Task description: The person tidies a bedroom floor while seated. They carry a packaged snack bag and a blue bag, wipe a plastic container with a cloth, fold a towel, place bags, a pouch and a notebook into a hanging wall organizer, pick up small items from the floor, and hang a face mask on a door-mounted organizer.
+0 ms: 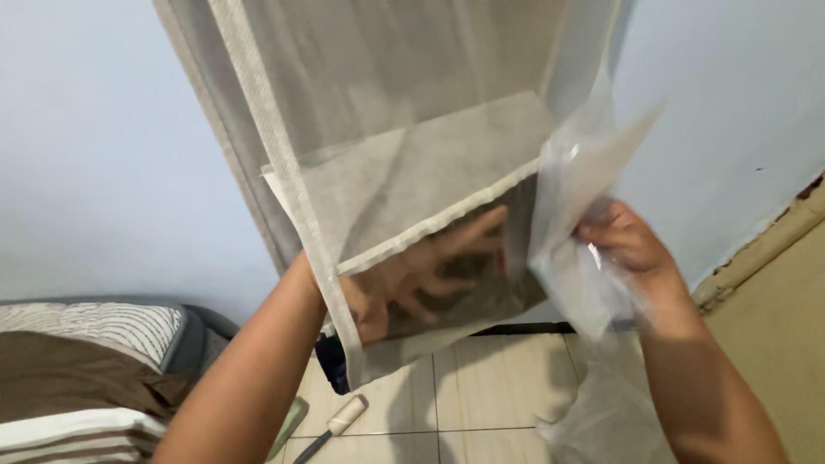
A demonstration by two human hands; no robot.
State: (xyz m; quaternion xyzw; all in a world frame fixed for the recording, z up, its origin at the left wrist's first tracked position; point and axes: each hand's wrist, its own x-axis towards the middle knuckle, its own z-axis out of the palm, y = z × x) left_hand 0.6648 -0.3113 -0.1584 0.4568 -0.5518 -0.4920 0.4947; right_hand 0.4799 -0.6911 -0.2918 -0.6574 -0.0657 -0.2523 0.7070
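A pale grey fabric hanging organiser [361, 129] with a flat shelf panel fills the upper middle of the view. My left hand [430, 271] is behind its thin side cloth, under the shelf, fingers spread flat against the fabric. My right hand [623, 245] is at the organiser's right edge, pinching a clear plastic bag [580, 172] that sticks up and hangs down around it.
A light blue wall [103, 155] is behind. Cream floor tiles [481, 387] lie below, with a white-handled tool [339, 423] and another clear plastic sheet [601, 421] on them. A mattress with brown and striped bedding [77, 378] is at lower left.
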